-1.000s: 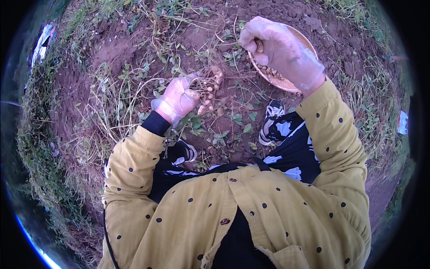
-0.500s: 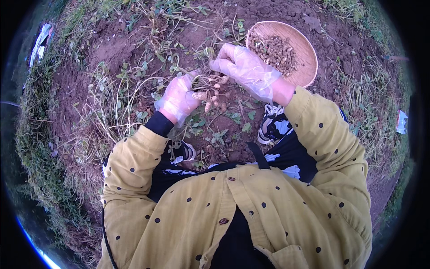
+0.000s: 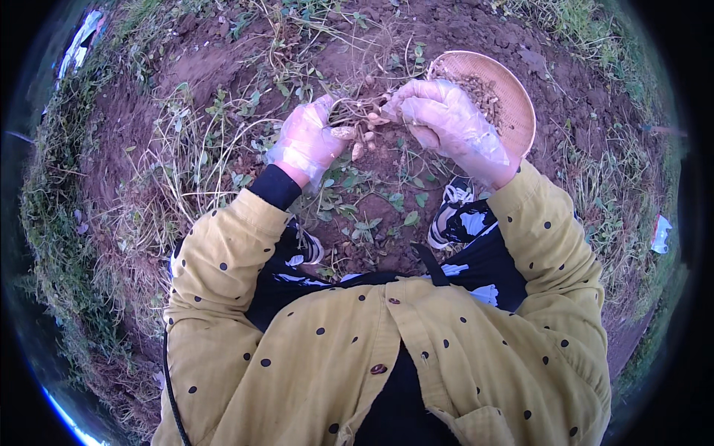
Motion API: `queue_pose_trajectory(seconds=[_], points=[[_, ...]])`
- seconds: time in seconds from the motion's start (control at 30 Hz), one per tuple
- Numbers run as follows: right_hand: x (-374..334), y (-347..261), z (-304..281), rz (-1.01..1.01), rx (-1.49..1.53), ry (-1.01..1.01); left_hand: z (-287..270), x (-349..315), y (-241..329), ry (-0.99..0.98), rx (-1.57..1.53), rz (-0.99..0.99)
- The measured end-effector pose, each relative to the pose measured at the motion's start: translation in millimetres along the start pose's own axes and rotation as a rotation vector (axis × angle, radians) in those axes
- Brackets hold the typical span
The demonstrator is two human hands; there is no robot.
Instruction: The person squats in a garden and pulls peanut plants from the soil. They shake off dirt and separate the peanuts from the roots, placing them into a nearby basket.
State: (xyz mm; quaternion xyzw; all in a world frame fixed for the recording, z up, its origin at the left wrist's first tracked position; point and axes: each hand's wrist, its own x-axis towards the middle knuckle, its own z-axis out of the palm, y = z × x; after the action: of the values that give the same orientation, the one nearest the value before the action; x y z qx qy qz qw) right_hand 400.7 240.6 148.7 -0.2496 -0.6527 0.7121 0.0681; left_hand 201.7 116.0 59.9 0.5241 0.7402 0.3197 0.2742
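My left hand, in a clear plastic glove, is closed around the stems of a pulled-up peanut plant. From its thumb side hangs a cluster of soil-dusted peanuts among thin roots. My right hand, gloved likewise, meets the right side of this cluster. Its fingers are pinched together at a peanut, though the fingertips partly hide the grip. Behind the right hand stands a round woven basket with many loose peanuts in it; the hand covers its lower left part.
Brown soil with scattered leaves and stems surrounds my feet. Pulled peanut vines lie to the left. My shoes are planted below the hands. Grass rims the plot, with a white scrap at the far right.
My right hand has moved right and slightly down, its fingers now at the right side of the peanut cluster. The left hand and plant have shifted a little right and up.
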Motion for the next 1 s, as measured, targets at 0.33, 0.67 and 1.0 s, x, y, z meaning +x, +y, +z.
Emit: queue_pose_trajectory(seconds=[0.33, 0.67, 1.0], points=[[7.5, 15.2, 12.1, -0.312, -0.156, 0.005, 4.2, 7.1, -18.2, 0.077, 0.148, -0.177], [14.2, 28.4, 28.4, -0.178, -0.613, -0.072, 16.5, 10.0, 9.3, -0.063, 0.295, -0.277], [-2.9, 19.5, 31.8, 0.246, 0.168, -0.223, 26.0, 17.8, -57.7, 0.247, -0.361, -0.342]])
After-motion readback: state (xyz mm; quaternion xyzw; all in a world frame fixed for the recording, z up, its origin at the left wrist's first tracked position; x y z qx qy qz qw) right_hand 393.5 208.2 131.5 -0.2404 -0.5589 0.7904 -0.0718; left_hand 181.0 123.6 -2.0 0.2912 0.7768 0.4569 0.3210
